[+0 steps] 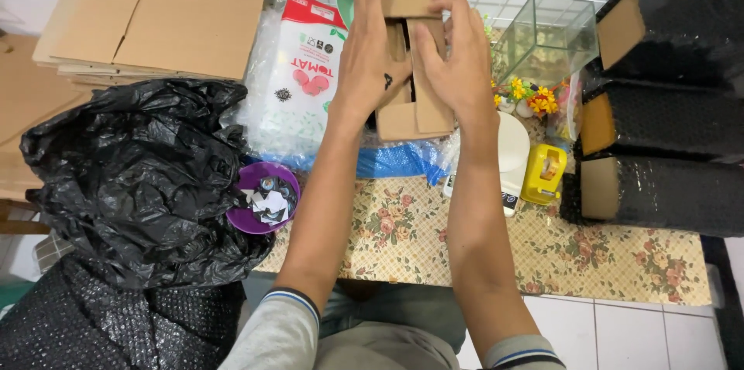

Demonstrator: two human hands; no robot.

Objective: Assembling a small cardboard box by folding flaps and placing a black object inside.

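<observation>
Floral tablecloth [620,261] | cardboard box [415,118] pressed between left hand [373,60], right hand [457,60]

Grey sleeves with dark-and-white striped cuffs are pushed up; a small dark mark is seen on the left hand [370,60].
</observation>
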